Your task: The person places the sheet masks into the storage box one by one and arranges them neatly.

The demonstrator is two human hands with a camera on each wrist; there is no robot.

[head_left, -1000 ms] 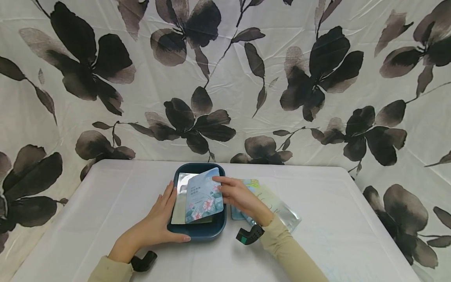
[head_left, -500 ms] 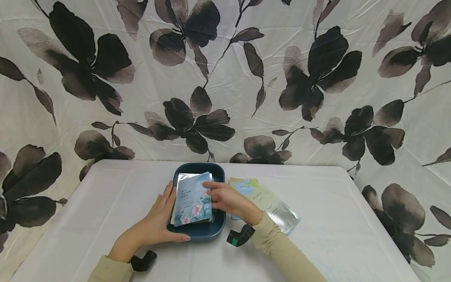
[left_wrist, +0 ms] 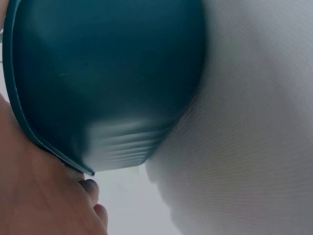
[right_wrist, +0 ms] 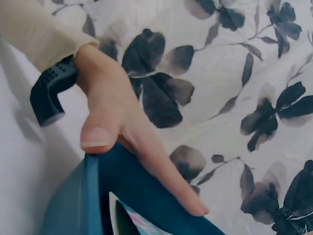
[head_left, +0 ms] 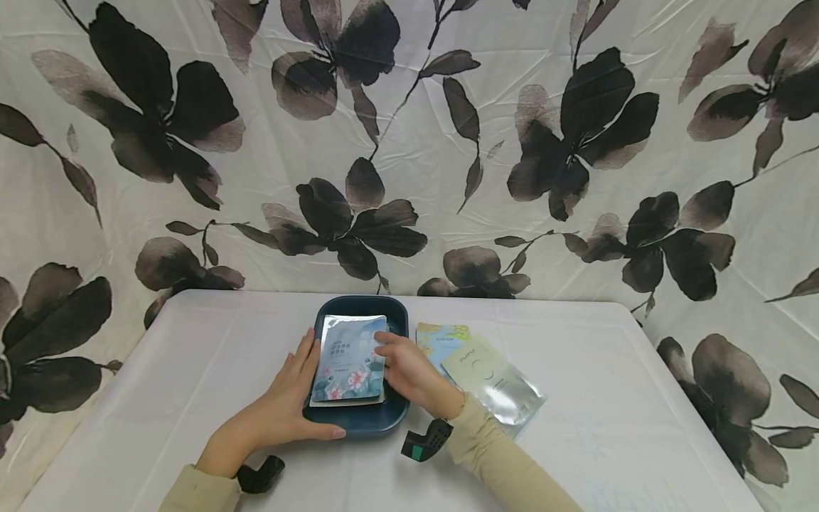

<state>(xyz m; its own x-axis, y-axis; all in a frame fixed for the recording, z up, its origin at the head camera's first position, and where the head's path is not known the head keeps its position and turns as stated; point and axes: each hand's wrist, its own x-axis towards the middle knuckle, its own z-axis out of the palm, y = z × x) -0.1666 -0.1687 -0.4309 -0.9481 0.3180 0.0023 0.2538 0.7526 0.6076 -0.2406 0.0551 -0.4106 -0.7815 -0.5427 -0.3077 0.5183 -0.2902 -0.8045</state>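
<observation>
A dark blue tray with rounded corners stands on the table. My left hand rests along its left side, fingers straight and thumb extended at the near edge. The right wrist view shows its thumb and fingers along the tray rim. Inside the tray, a light blue facial mask packet with pink flowers lies over a pale green and silver one. My right hand holds the blue packet's right edge between curled fingers; its thumb is hidden. The left wrist view shows the tray's outer wall.
Right of the tray, a pale green and silver packet overlaps a blue and yellow one on the white table. A floral curtain hangs behind the table's far edge.
The blue facial mask packet has moved left and down and straightened over the pale one, the right hand moving left with it. My left hand has stayed at the tray.
</observation>
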